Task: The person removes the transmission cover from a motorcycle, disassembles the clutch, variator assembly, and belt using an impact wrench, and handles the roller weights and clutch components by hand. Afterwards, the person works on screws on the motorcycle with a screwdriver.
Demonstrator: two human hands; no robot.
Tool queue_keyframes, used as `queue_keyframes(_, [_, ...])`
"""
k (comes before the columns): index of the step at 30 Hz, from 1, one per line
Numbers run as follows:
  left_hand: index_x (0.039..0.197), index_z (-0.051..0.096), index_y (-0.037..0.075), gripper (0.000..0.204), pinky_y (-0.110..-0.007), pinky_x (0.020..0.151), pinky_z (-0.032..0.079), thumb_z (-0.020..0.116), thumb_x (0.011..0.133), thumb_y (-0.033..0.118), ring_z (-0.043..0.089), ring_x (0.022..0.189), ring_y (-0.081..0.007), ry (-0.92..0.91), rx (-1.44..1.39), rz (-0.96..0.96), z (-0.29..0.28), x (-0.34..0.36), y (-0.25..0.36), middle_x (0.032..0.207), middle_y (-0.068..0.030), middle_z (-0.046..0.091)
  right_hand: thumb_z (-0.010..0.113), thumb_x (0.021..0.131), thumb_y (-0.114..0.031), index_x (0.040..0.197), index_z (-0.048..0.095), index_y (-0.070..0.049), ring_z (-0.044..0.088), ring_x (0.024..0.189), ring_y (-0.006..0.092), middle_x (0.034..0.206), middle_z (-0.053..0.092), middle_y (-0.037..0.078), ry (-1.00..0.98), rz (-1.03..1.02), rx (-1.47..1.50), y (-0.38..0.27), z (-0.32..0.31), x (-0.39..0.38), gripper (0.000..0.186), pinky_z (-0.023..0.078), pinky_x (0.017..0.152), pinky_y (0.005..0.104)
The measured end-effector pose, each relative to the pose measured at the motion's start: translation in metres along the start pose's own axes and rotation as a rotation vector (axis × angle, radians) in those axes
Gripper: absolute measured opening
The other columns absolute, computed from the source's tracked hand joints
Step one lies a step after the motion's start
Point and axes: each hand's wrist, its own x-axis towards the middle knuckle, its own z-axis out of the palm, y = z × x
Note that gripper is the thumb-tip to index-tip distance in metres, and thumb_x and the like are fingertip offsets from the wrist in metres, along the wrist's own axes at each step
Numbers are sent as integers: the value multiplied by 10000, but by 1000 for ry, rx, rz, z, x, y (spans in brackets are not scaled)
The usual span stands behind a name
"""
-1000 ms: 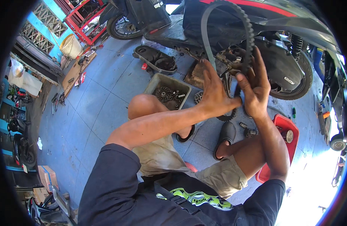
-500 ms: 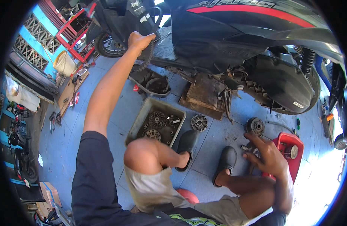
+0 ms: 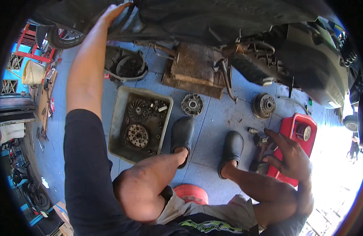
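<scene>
Our left hand (image 3: 115, 15) was stretched to the dark scooter (image 3: 213, 23) over the floor's (image 3: 211, 147) far left, and we could not tell whether it grasped anything; we judged that good work called for seeing those fingers. Leaving the holed disc (image 3: 137, 135) within the grey tub's (image 3: 115, 118) near edge, clear of our clogs (image 3: 183, 133), seemed wise. Past a small metal part (image 3: 261, 140), our right hand (image 3: 289, 157) hung with fingers loosely parted, holding nothing, by the red bin's (image 3: 285, 126) left edge.

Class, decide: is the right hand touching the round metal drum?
Apart. The head view shows blue floor between the fingertips of the right hand and the round metal drum.
</scene>
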Motion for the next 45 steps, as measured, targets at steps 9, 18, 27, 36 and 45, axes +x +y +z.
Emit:
queue_keyframes(9, [952,588,42,281,-395,619,495,630,832,292,632,713,-317,968,59,886,47,-176,23,842,-155,648,744,731,-146,1351,436,-1,624,891,321,1033,624,182,103,-5,-39,-7,8,-23,707,473,816,404])
queue_keyframes(18, [1300,418,-27,678,-495,958,402,678,801,352,430,1180,-447,85,317,491,329,-348,-12,1252,-280,455,722,742,-159,1381,448,-89,646,887,277,1019,645,152,267,30,-136,-20,10,-63,699,483,804,419])
queue_keyframes(27, [1236,414,-19,881,-430,859,524,863,565,333,546,1092,-374,-206,80,37,367,-360,-23,1145,-243,503,635,846,-153,1411,413,-89,632,848,221,906,655,122,262,136,-16,24,20,-84,610,492,806,355])
queue_keyframes(36, [1212,377,-114,932,-414,930,450,831,584,403,564,1067,-398,315,-402,-6,245,-432,-92,1154,-280,531,683,788,-126,1372,460,-79,633,825,190,1050,653,102,328,118,18,22,19,-92,627,522,780,326])
queue_keyframes(45, [1238,361,-168,1053,-477,947,441,833,576,502,471,1183,-461,316,-146,-530,212,-346,-211,1232,-348,485,722,789,-207,1356,468,-66,648,838,256,932,660,150,348,91,-18,11,17,-95,638,505,770,375])
